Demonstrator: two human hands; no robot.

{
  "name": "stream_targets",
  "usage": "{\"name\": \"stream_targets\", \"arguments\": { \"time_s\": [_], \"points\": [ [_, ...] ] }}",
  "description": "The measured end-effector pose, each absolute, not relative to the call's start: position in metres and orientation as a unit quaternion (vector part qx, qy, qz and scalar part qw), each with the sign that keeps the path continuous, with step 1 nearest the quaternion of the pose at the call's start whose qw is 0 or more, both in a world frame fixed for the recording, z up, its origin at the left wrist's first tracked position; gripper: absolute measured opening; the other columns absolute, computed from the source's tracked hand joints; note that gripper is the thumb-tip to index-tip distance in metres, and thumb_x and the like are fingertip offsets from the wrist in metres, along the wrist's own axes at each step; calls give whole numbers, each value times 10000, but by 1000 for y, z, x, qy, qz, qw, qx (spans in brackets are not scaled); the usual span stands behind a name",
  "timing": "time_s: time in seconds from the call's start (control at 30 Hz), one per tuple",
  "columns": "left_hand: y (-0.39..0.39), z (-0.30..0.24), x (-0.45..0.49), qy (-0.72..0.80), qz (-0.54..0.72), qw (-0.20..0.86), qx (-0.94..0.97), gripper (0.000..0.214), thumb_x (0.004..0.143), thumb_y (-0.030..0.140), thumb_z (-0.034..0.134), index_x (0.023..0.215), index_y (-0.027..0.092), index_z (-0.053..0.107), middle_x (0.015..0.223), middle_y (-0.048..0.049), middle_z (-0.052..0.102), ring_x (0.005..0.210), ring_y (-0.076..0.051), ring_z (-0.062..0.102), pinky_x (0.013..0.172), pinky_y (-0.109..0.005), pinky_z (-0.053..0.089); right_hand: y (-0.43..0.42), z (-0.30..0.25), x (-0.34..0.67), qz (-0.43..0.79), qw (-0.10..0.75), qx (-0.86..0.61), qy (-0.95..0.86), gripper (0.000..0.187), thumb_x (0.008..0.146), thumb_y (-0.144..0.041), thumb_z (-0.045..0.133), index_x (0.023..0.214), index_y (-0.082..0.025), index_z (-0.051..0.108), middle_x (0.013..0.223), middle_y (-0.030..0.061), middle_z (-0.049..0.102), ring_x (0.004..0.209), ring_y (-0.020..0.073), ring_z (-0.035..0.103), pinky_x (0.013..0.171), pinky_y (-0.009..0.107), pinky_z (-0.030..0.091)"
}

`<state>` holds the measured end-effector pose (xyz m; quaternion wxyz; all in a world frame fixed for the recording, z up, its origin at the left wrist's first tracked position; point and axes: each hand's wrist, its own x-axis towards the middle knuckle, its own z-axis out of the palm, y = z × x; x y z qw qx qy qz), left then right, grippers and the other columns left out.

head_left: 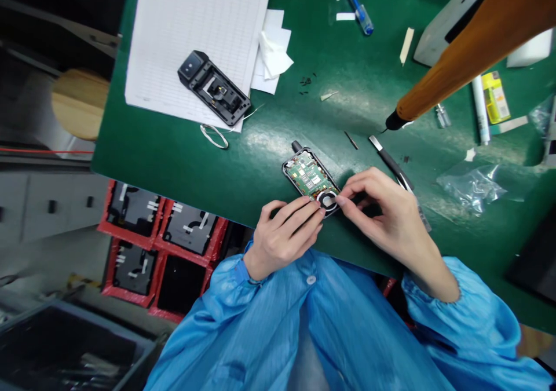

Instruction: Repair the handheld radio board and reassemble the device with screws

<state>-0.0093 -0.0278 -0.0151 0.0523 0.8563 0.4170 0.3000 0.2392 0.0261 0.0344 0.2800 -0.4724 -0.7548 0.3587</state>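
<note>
An opened handheld radio (pixel 309 172) lies on the green table, its green circuit board bare and a stubby antenna (pixel 296 146) at its upper left. A round black-and-white speaker (pixel 328 200) sits at its lower end. The fingers of my left hand (pixel 286 234) are together, their tips holding the radio's lower left edge beside the speaker. My right hand (pixel 377 205) pinches thumb and forefinger at the speaker's right rim; what is between the fingertips is too small to make out. Tweezers (pixel 391 160) lie partly under my right hand. A small bit (pixel 351 141) lies above the radio.
The black back housing (pixel 216 88) lies on printed sheets (pixel 191 20), near a white cord loop (pixel 214 137). An orange electric screwdriver (pixel 460 52) hangs over the table at right. A plastic bag (pixel 473 188) and a blue pen (pixel 357 6) lie about. Red-edged trays (pixel 158 243) stand below the left edge.
</note>
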Motion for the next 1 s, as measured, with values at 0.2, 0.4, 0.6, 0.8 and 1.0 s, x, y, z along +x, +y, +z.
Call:
{"name": "stream_targets", "arguments": {
  "time_s": [0.2,0.4,0.6,0.8,1.0],
  "points": [
    [-28,-8,-5,429,267,48,862,302,1107,168,752,1379,252,852,1315,-49,924,1238,-244,851,1015,-426,470,24,36,241,288,253,-467,-797,53,1127,-209,713,1107,-248,685,1084,71,791,931,195,765,728,323,637],
    [-28,-6,-4,424,255,45,868,346,1096,133,731,1408,224,850,1356,-70,913,1273,-244,820,1023,-420,453,19,38,237,211,243,-441,-838,141,1118,-150,720,1184,-249,643,1125,98,787,1034,228,788,868,374,656],
    [-29,-8,-6,427,250,62,867,414,1077,127,725,1456,255,832,1400,-64,901,1307,-253,814,1050,-429,466,18,38,237,222,243,-444,-834,143,1122,-150,709,1187,-260,644,1091,84,799,998,234,786,857,392,646],
    [-27,-7,-5,430,248,63,866,358,1097,149,721,1410,266,846,1377,-46,910,1256,-246,834,1039,-430,469,19,39,235,232,249,-453,-824,150,1119,-144,713,1164,-263,633,1069,75,821,950,236,792,840,406,644],
    [-25,-5,-4,431,264,54,861,319,1088,126,723,1363,221,855,1340,-55,920,1234,-234,827,1014,-424,465,17,40,234,256,254,-467,-808,162,1112,-138,736,1154,-262,640,1084,65,843,962,223,804,845,402,642]
  ]
}}
